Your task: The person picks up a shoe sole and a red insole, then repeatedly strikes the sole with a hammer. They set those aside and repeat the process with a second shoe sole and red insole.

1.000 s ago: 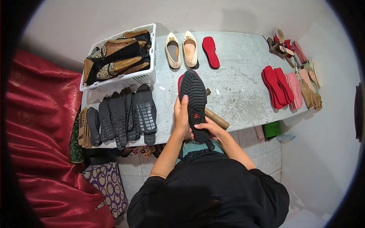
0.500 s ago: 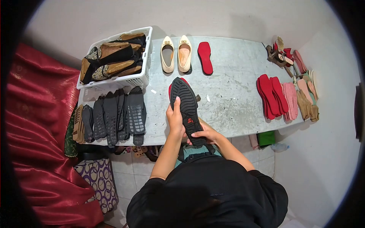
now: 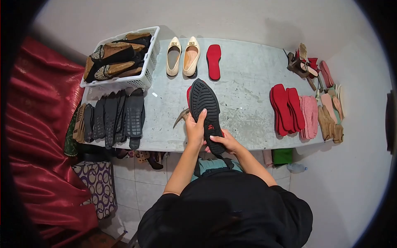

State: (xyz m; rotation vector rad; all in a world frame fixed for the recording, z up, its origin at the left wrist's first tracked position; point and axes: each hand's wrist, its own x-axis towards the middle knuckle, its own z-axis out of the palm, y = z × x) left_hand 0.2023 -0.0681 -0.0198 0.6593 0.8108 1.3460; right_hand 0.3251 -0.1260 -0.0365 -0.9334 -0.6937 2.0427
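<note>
Head view: black sole (image 3: pixel 205 101), tread facing the camera, held over the near part of the tabletop (image 3: pixel 244 128). Left hand (image 3: pixel 195 130): grip closed on the sole's left edge, thumb on tread. Right hand (image 3: pixel 226 142): grip closed near its heel end. Red layer (image 3: pixel 189 96) shows behind its upper left edge. Relative to the sole: cream shoes (image 3: pixel 191 62) and single red insole (image 3: pixel 214 62) beyond; dark soles (image 3: pixel 110 118) and white basket (image 3: pixel 150 68) left; red insole stack (image 3: pixel 280 109) right.

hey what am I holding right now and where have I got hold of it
A black ridged shoe sole over a red piece: left hand at its middle, right hand near its narrower end.
</note>
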